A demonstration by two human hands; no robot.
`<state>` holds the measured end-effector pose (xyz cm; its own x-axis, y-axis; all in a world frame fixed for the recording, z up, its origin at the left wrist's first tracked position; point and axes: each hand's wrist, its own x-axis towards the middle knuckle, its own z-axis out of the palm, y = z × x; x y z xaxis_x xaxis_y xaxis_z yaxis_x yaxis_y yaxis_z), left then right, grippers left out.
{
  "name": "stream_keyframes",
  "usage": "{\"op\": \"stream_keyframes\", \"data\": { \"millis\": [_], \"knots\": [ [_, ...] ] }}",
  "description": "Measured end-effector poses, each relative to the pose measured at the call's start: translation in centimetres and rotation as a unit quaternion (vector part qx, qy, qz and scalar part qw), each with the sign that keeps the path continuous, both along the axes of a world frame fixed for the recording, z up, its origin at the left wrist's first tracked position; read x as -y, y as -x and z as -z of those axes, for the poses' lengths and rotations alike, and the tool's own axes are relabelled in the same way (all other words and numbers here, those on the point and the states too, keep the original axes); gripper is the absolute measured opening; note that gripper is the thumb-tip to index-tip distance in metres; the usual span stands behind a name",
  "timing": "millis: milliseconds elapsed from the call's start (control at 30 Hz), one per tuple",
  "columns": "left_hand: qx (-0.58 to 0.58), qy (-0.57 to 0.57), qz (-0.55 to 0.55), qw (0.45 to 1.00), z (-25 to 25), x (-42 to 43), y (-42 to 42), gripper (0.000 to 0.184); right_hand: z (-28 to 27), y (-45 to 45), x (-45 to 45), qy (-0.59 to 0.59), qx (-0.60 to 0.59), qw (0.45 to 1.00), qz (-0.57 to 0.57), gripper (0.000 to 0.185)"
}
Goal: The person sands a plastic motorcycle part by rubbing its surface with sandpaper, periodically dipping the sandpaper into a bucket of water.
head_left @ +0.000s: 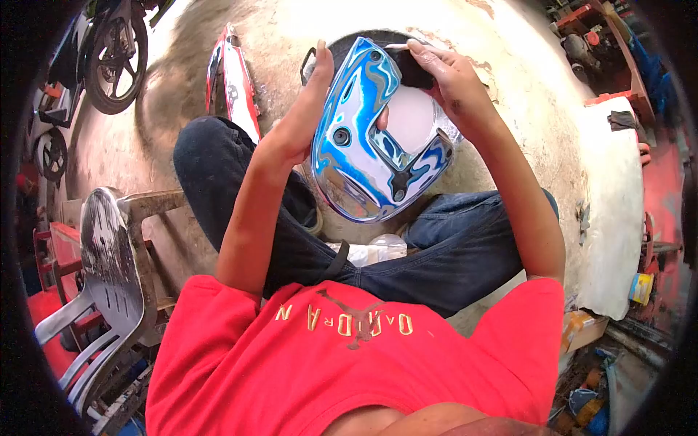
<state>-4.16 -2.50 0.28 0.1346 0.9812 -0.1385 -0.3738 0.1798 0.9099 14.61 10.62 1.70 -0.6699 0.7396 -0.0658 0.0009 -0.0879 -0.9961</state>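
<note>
A glossy curved panel (342, 163), painted in blue and white swirls, is held up over my lap. It has a V-like shape with several dark bolt holes, much like a motorcycle body panel. My left hand (309, 105) grips its left edge, thumb up along the side, and a fingertip shows through the notch. At the panel's top right end, my right hand (452, 78) pinches a thin pale strip (397, 46) between thumb and finger. I cannot tell what the strip is. Behind the panel is a round black tub (356, 36) with something whitish inside, partly hidden.
A red and white panel (236, 83) lies on the floor to the left. Further left are motorcycle wheels (116, 58) and a worn plastic chair (113, 254). A long white board (611, 218) and cluttered red shelving (618, 51) line the right side.
</note>
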Motion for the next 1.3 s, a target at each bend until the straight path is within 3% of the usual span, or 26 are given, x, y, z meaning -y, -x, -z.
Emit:
{"op": "stream_keyframes", "data": {
  "millis": [133, 300, 333, 433, 467, 567, 767, 833, 933, 1067, 1233, 1300],
  "knots": [
    [0.022, 0.044, 0.009, 0.999, 0.0, -0.1, -0.3, 0.091, 0.1, 0.5, 1.3, 0.032, -0.011, 0.999, -0.039, 0.034],
    [0.149, 0.058, -0.009, 0.987, 0.2, -0.4, 0.1, 0.087, -0.5, 0.0, -1.9, 0.044, -0.053, 0.987, 0.143, 0.026],
    [0.226, 0.032, 0.007, 0.974, 1.2, -0.7, 0.5, 0.074, -0.2, -0.6, -3.3, 0.049, -0.065, 0.984, 0.158, 0.023],
    [0.282, -0.047, 0.0, 0.958, 3.0, -1.3, 0.6, 0.056, 0.9, -1.1, -4.3, 0.06, -0.096, 0.971, 0.209, 0.019],
    [0.257, -0.029, -0.039, 0.965, 3.3, -1.5, 0.4, 0.039, 1.3, -1.1, -4.2, 0.062, -0.105, 0.966, 0.227, 0.019],
    [0.183, -0.048, -0.115, 0.975, 1.9, -1.1, -1.7, 0.041, 2.7, -0.6, -3.9, 0.08, -0.091, 0.963, 0.242, 0.018],
    [0.265, -0.024, -0.105, 0.958, 2.4, -1.3, -1.7, 0.032, 5.4, -1.3, -5.6, 0.088, -0.052, 0.98, 0.168, 0.017],
    [0.245, -0.018, -0.126, 0.961, 2.3, -1.3, -1.2, 0.031, 7.8, -1.8, -6.7, 0.069, -0.023, 0.983, 0.17, 0.017],
    [0.179, 0.007, -0.171, 0.969, 2.3, -1.3, -0.3, 0.03, 12.6, -3.4, -9.0, -0.036, 0.179, 0.971, 0.155, 0.023],
    [0.124, 0.057, -0.227, 0.964, 3.0, -1.6, 0.2, 0.033, 21.5, -4.9, -11.6, -0.254, 0.375, 0.886, 0.097, 0.024],
    [0.087, 0.046, -0.278, 0.955, 2.9, -1.8, 0.2, 0.031, 34.5, -3.5, -9.4, -0.208, 0.295, 0.927, 0.101, 0.031],
    [0.07, 0.054, -0.306, 0.948, 1.9, -1.5, 0.2, 0.03, 37.7, -2.6, -8.1, -0.103, 0.32, 0.94, 0.053, 0.034]
  ]
}}
